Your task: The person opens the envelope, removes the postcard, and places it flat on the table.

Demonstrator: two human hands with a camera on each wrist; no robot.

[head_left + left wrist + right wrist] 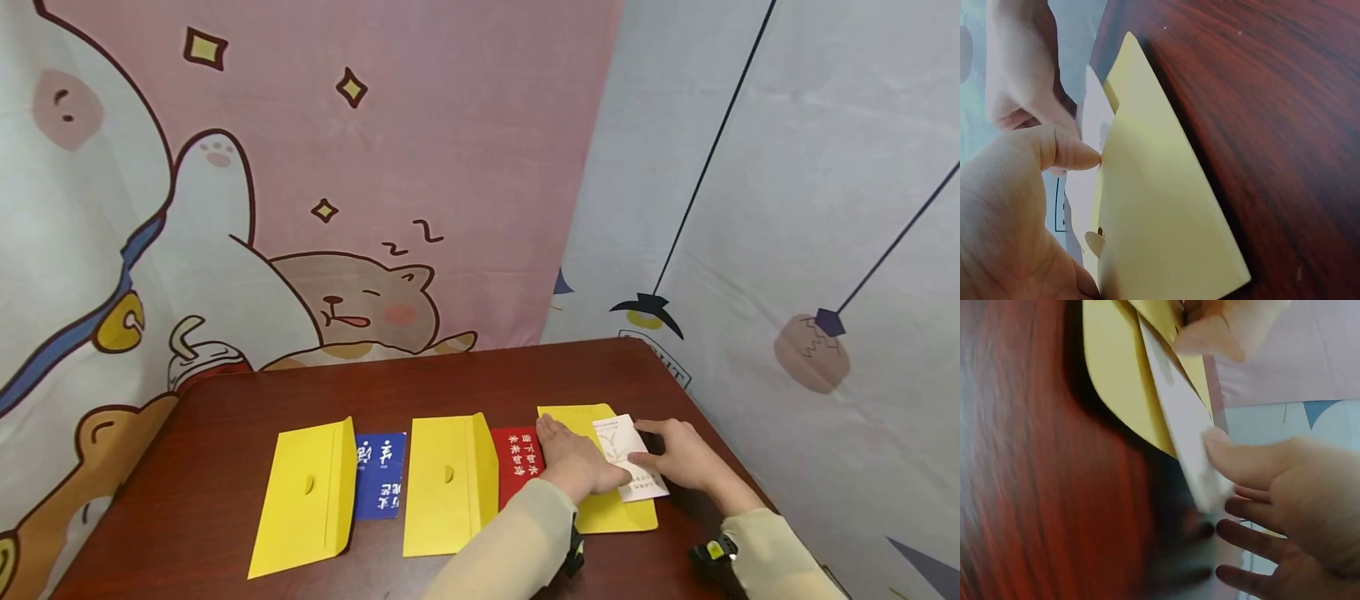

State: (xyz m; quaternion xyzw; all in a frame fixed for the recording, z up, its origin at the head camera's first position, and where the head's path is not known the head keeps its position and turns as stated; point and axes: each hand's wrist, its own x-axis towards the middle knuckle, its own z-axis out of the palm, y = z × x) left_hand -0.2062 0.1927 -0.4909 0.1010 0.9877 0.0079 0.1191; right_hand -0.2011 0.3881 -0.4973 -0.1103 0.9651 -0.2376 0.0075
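My left hand [573,458] lies over the left part of the rightmost yellow envelope [626,518], its fingers extended and its thumb reaching toward the opening. The left wrist view shows that thumb touching the edge of the envelope [1154,206]. A white card [626,454] with printed characters lies partly in the envelope and partly over its flap. My right hand [678,454] pinches the card's outer side. In the right wrist view, the thumb of my right hand [1297,494] rests on the white card [1179,419], whose inner part is hidden by the envelope.
Left of my hands is a red card [516,458], partly under the middle yellow envelope [442,500]. Farther left, a blue card [381,475] protrudes from another yellow envelope [300,500]. All lie on the dark wooden table [187,467]. A cartoon-print curtain [450,167] hangs behind.
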